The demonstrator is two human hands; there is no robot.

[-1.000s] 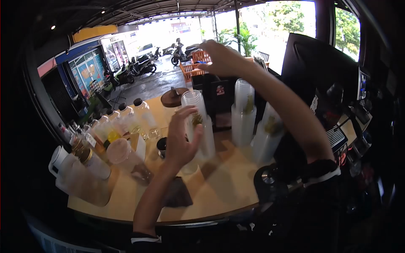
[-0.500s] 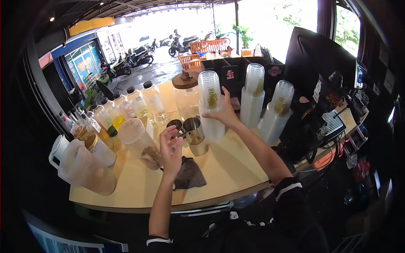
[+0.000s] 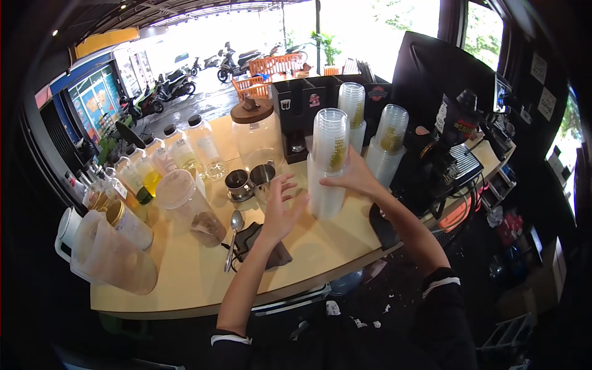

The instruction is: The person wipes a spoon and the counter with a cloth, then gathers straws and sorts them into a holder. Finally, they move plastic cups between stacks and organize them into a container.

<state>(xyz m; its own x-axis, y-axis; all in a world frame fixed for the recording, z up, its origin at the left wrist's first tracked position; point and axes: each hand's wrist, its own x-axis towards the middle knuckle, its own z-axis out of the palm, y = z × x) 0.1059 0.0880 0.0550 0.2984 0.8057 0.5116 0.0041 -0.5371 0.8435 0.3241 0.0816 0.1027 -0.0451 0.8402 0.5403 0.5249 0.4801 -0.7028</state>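
Note:
My right hand [image 3: 354, 174] is wrapped round an upright stack of clear plastic cups [image 3: 330, 142] with yellow-green print, its thumb across the front where the narrower cups rise out of the wider ones. Apart from the stack, on its left side, my left hand [image 3: 285, 211] hovers with fingers spread and nothing in it. Behind that hand stand a metal cup [image 3: 263, 176] and a small metal coffee filter [image 3: 238, 185]. A spoon [image 3: 234, 237] lies beside a dark cloth pouch [image 3: 265, 250], which my left forearm partly covers.
Two more cup stacks [image 3: 390, 139] [image 3: 353, 106] stand behind my right hand. A wooden-lidded glass jar [image 3: 256, 139] is at the back. Lidded tub [image 3: 188, 206], plastic pitcher [image 3: 114, 259] and several bottles [image 3: 205, 148] line the left. A coffee machine [image 3: 453, 166] stands right.
The view has swung right. The held cup stack has come nearer, now overlapping another stack behind it. My left hand has moved right towards it, uncovering the spoon and metal filter.

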